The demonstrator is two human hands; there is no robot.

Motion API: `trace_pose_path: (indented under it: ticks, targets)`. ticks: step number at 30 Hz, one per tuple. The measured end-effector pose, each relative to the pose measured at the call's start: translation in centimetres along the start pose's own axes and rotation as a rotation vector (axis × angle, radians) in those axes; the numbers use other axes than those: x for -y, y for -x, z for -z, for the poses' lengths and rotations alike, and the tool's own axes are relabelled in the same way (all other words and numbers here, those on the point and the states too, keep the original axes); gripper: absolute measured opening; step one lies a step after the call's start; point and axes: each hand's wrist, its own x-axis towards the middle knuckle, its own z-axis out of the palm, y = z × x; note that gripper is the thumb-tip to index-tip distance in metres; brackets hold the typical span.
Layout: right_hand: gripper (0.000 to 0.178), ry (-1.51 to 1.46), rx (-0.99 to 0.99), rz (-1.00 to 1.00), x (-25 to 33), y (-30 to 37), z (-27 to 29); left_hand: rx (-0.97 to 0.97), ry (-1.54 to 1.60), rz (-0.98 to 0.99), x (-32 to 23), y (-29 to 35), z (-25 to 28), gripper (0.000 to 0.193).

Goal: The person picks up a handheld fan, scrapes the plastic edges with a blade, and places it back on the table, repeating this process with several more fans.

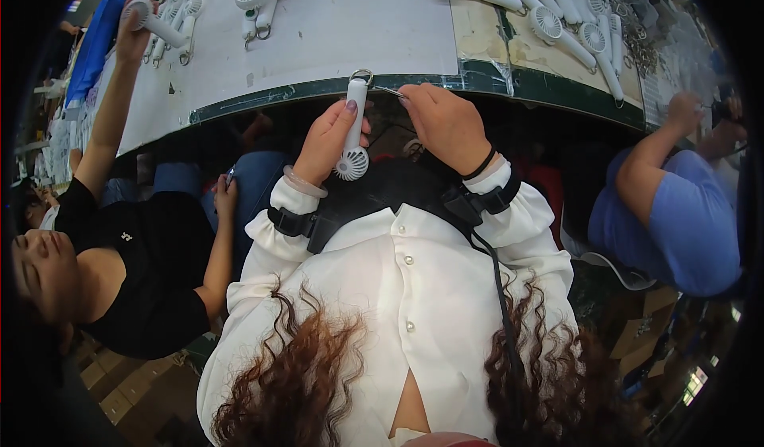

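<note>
My left hand [320, 142] is closed round a small white handheld fan [356, 117], its round grille head down and its handle end up. At the handle's top end is a metal ring [363, 74]. Between the thumb and fingers of my right hand [450, 128] is a thin metal tool [389, 91], whose tip points left toward the ring. Whether that tip touches the ring or the handle I cannot tell. Both hands are just in front of the table's near edge, above my lap.
White fans [549, 25] lie piled on the table [342, 33] at the right; others lie at the far left and back. Small metal rings [634, 49] are heaped beside the right pile. A co-worker at left raises a fan [143, 15]; another person [676, 200] sits at right.
</note>
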Motion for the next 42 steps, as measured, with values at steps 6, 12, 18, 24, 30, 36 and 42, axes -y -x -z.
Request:
trace_pose_path:
  ticks: [6, 12, 18, 24, 30, 36, 42]
  targets:
    - [0.015, -0.506, 0.101, -0.255, -0.5, 1.1, -0.8, 0.029, 0.033, 0.003, 0.3, 0.0, 0.1, 0.035]
    - [0.021, -1.109, 0.434, -0.679, -0.5, 1.5, 0.3, 0.07, 0.112, -0.008, -0.3, 0.0, 0.1, 0.03]
    - [0.022, -1.163, 0.42, -0.595, 0.3, 1.2, 0.6, -0.147, 0.093, -0.171, -3.0, -0.7, -2.6, 0.028]
    - [0.021, -1.102, 0.422, -0.592, 0.5, 1.6, 0.1, -0.224, 0.081, -0.216, -3.2, -0.7, -2.8, 0.033]
    - [0.021, -1.017, 0.409, -0.462, -0.5, 1.7, -0.3, -0.233, 0.051, -0.248, -2.4, -0.9, -2.2, 0.033]
    - [0.021, -0.959, 0.468, -0.443, -0.5, 1.6, 0.8, -0.276, 0.044, -0.223, -2.4, -0.6, -1.7, 0.029]
    - [0.023, -0.877, 0.332, -0.45, -0.9, 1.7, 1.3, -0.145, -0.016, -0.098, -2.2, -0.2, 0.2, 0.022]
